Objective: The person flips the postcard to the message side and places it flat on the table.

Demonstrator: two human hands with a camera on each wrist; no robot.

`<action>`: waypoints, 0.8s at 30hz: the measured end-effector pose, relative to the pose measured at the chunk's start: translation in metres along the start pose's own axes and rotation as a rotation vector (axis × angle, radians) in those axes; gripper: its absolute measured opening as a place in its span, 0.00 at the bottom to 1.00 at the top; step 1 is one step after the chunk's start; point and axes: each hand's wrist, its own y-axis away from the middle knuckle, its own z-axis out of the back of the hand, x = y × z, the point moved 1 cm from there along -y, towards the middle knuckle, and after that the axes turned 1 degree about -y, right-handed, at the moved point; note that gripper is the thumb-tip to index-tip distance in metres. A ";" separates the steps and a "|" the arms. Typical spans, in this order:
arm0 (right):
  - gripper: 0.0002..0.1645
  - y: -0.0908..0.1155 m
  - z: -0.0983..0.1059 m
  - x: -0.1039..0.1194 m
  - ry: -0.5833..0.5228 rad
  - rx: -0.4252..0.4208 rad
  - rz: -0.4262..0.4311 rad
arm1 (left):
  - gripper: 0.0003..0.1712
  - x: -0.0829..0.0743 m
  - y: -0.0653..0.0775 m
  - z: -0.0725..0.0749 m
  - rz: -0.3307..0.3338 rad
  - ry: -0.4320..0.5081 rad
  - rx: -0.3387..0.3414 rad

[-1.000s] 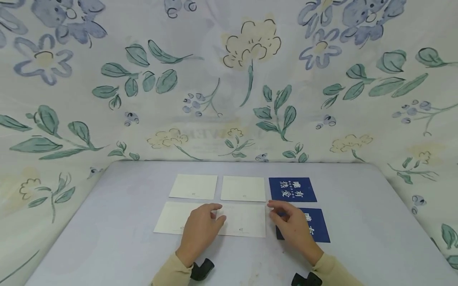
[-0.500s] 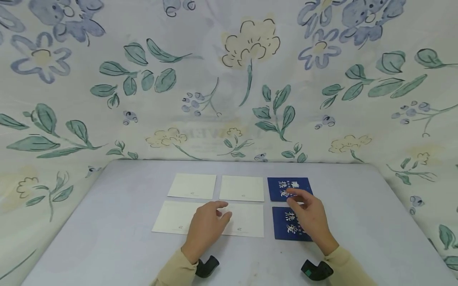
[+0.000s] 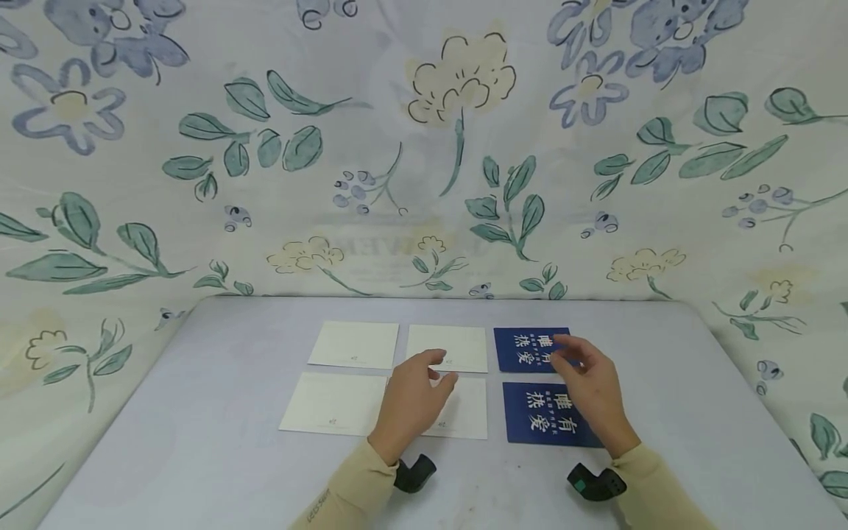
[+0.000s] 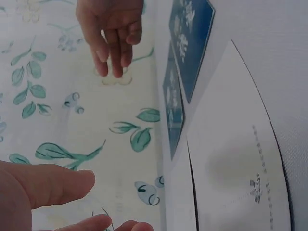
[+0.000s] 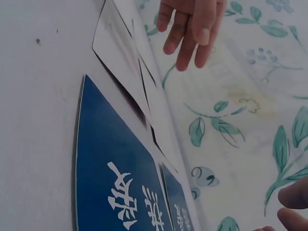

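Several cream cards lie in two rows on the table, among them a near left card (image 3: 331,405) and a far right card (image 3: 447,342). To their right are two blue cards with white characters, the far one (image 3: 520,352) and the near one (image 3: 530,416). My left hand (image 3: 407,405) is over the near right cream card (image 3: 470,412), fingers loosely bent and holding nothing. Over the right part of the blue cards hovers my right hand (image 3: 596,390), likewise holding nothing. Both wrist views show the opposite hand raised above the cards.
The white table (image 3: 199,442) ends at the back against a hanging cloth (image 3: 371,184) printed with flowers and leaves. A black device sits at each wrist, the left one (image 3: 415,473) and the right one (image 3: 596,482).
My right hand has moved right and up, uncovering much of the near blue card. My left hand has moved right and farther from me. The cards keep their layout.
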 end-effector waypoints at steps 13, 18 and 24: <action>0.28 -0.008 0.008 -0.015 0.035 0.009 -0.199 | 0.25 -0.020 -0.019 -0.026 0.021 0.031 0.022; 0.30 -0.009 0.009 -0.017 0.036 0.025 -0.235 | 0.25 -0.024 -0.024 -0.035 0.036 0.045 0.044; 0.34 -0.008 0.013 -0.009 0.014 0.072 -0.216 | 0.24 -0.029 -0.030 -0.046 0.047 0.069 0.061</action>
